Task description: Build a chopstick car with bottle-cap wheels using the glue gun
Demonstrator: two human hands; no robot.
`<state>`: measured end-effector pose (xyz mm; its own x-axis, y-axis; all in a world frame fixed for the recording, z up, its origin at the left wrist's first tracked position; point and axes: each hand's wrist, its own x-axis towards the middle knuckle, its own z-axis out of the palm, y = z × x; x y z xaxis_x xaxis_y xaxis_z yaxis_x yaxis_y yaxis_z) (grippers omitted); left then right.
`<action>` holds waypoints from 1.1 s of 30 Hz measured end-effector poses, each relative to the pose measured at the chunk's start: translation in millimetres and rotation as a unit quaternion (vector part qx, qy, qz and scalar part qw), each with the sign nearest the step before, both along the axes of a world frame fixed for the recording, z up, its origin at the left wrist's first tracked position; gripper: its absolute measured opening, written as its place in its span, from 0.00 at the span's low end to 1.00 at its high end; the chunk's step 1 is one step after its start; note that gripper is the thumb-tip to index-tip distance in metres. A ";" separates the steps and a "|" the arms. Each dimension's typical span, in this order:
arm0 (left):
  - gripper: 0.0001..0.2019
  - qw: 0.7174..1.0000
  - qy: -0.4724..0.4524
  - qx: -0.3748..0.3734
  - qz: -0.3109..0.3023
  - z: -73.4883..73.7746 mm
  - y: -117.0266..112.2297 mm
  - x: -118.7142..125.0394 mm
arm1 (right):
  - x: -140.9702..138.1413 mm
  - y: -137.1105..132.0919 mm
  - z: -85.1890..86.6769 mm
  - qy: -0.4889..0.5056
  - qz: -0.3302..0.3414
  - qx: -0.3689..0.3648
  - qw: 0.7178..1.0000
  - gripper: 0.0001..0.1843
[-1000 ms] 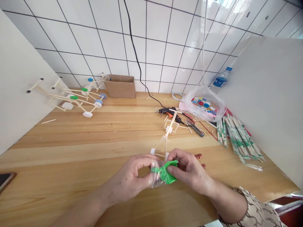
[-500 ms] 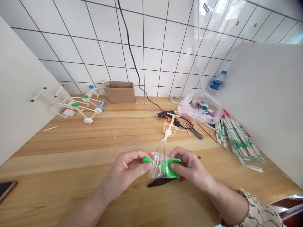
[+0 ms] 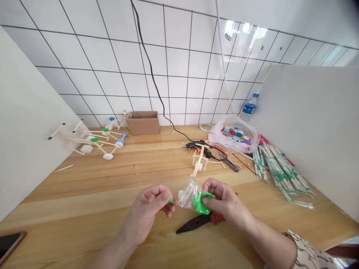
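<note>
My right hand (image 3: pixel 228 203) pinches a small clear plastic bag (image 3: pixel 187 197) with a lump of soft green clay (image 3: pixel 201 206) at its right end. To the left, my left hand (image 3: pixel 150 211) is closed on a small bit of green clay (image 3: pixel 170 201), mostly hidden by the fingers and apart from the bag. Below the bag lie dark-jawed pliers (image 3: pixel 193 224), their red handles partly under my right hand. Just beyond the bag is a small wooden-stick frame (image 3: pixel 199 162) with a white cap; the bag overlaps its near end.
A glue gun (image 3: pixel 202 147) and utility knife (image 3: pixel 231 164) lie behind the frame. At the right are a bag of bottle caps (image 3: pixel 235 136), wrapped sticks (image 3: pixel 283 168) and a bottle (image 3: pixel 249 107). Stick cars (image 3: pixel 98 142) and a cardboard box (image 3: pixel 143 123) stand back left; a phone (image 3: pixel 11 244) lies front left.
My left hand has drawn back leftward from the bag with the small green bit. My right hand still holds the bag. The view has tilted up a little, showing more of the pliers.
</note>
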<state>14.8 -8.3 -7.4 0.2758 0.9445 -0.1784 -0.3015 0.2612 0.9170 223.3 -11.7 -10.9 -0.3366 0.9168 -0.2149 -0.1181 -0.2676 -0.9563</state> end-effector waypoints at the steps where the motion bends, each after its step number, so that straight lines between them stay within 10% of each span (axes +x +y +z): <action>1: 0.17 1.000 0.006 -0.003 -0.004 -0.3 -0.5 0.5 | -0.6 -0.1 -1.8 0.007 0.004 0.011 1.000 0.18; 17: 0.15 0.996 0.082 -0.032 -0.003 -3.2 -4.6 6.4 | -5.2 -0.1 -4.8 -0.009 0.001 0.071 0.997 0.18; 33: 0.10 0.915 0.301 0.257 -0.074 -12.9 -12.5 10.1 | -9.8 -12.9 -13.7 -0.198 0.104 0.201 0.954 0.09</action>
